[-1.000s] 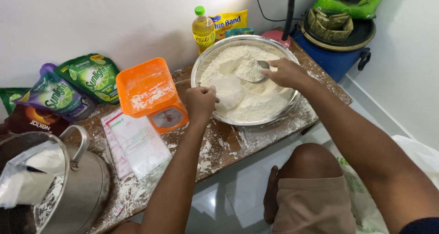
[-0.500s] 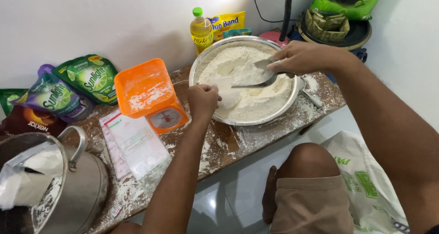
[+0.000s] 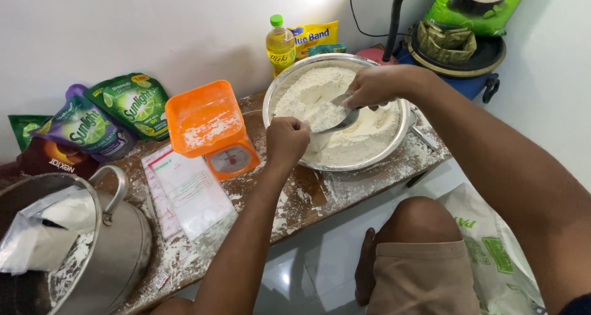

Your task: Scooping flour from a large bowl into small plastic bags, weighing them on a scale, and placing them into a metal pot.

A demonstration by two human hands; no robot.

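Head view, looking down on a floury wooden table (image 3: 308, 198). Right hand (image 3: 369, 86) closed round the handle of a metal spoon (image 3: 341, 119), bowl of the spoon dipped into the flour (image 3: 320, 96) heaped in a wide steel basin (image 3: 403, 130) at the table's far right. Left hand (image 3: 286, 139) at the basin's near rim, fingers curled shut, seemingly pinching the mouth of a thin clear bag (image 3: 317, 144) just under the spoon; hard to tell for sure, being pale against flour. Step in hand, by the look of it: scooping flour out of the basin into that bag. Next move likely calls for lifting the spoon level and tipping it over the held-open mouth, left hand steady to avoid spilling. Orange scale (image 3: 209, 127) just left of the basin, more clear bags (image 3: 191, 189) beside it, steel pot (image 3: 92, 247) at near left, oil bottle (image 3: 280, 44) behind the basin by the wall
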